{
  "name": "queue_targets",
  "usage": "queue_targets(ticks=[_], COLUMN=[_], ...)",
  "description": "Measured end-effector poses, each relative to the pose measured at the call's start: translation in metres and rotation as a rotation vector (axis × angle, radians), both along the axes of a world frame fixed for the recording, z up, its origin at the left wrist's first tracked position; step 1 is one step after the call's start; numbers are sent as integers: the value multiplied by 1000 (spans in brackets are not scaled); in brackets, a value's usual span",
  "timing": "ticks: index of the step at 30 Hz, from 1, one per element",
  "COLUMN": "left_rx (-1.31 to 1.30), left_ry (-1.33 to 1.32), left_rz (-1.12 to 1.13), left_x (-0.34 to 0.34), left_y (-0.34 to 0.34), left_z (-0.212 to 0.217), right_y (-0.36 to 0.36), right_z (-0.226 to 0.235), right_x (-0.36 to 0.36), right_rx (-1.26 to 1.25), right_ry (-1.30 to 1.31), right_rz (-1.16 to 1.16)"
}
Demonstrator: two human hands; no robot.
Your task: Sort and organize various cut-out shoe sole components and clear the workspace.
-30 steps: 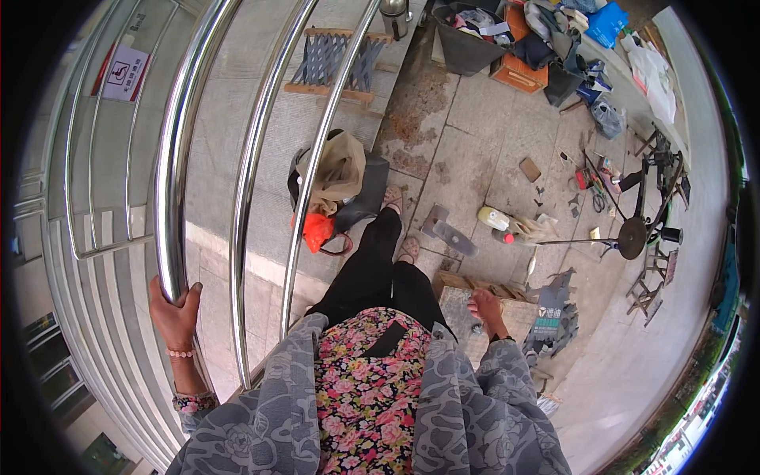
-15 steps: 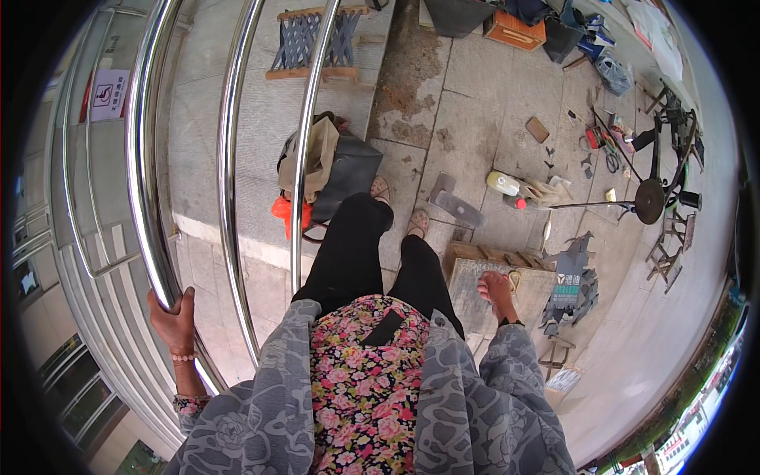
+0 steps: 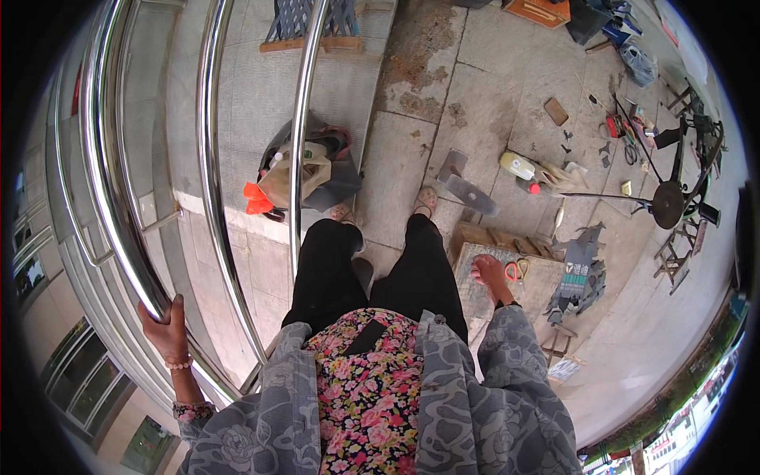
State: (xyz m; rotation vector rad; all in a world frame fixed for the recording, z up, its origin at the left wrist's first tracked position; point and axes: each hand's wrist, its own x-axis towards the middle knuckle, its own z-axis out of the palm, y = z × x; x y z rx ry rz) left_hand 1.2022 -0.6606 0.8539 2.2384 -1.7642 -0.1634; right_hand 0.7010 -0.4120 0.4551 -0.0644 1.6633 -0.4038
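Observation:
My left hand (image 3: 165, 328) is wrapped round a shiny metal handrail (image 3: 111, 186), thumb on one side and fingers on the other. A beaded bracelet is on that wrist. My right hand (image 3: 491, 275) hangs above a worn wooden box (image 3: 463, 237), its fingers loosely curled in with nothing visible in them. Close beside it, on the box top, are scissors with orange-red handles (image 3: 516, 270). Whether the right hand touches the box I cannot tell. Below me are my dark-trousered legs, apart, with sandals on the feet.
Metal bars (image 3: 210, 119) stand along my left. A bag with tan cloth (image 3: 297, 182) lies on the step behind them. Ahead are a flat dark metal piece (image 3: 467, 186), a yellowish bottle (image 3: 517, 165) and a metal stand (image 3: 669, 204). A torn dark sheet (image 3: 576, 273) lies right of the box.
The view has shifted, with the rail and bag now further left. My feet are wider apart. My right hand has moved slightly left over the box, and the scissors show more fully beside it.

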Motion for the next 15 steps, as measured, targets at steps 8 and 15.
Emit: queue_targets(ticks=[8,15], left_rx=[-11,69], left_ry=[65,40], left_rz=[60,159], left_x=[7,11], left_y=[6,8], left_z=[-2,1], right_y=[-88,-134], right_z=[-25,-76], right_x=[14,32], right_rx=[22,31], right_ry=[-21,-202], right_rz=[-192,-1134])
